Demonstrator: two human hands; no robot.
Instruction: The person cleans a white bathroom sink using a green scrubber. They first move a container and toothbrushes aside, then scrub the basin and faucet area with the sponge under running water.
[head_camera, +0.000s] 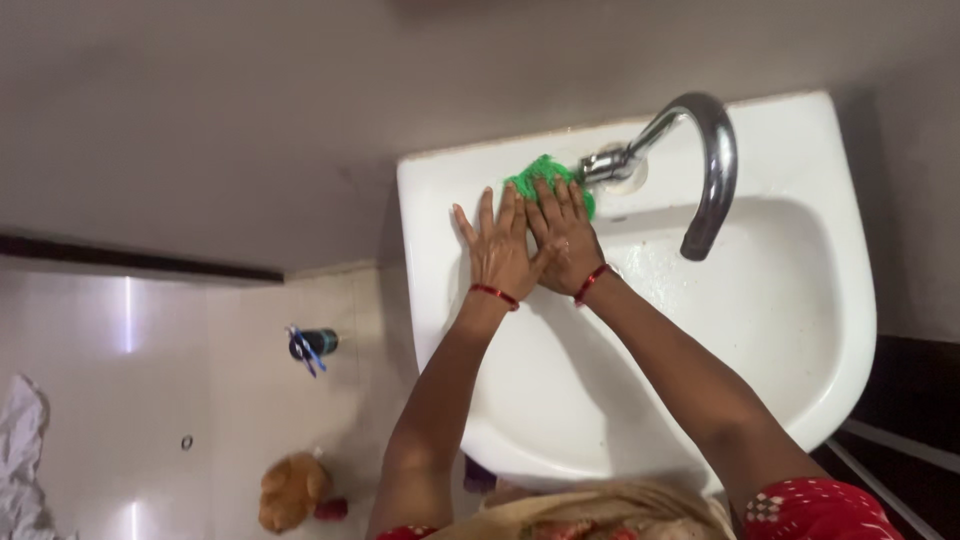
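Both hands, left hand (497, 252) and right hand (563, 240), pressed flat, unclenched, on a green scrubber (540, 175) at the white washbasin's (800, 330) back rim beside the chrome tap (712, 170); it looked soft and light.

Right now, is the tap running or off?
Off, it seems: no stream shows below the chrome tap's spout over the white sink.

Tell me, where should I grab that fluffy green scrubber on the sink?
Probably the bunched green edge of the scrubber that sticks out past the fingertips, coming from the wall side, left of the tap. Both the left hand and the right hand lie flat over the rest on the sink rim, so only that edge is free.
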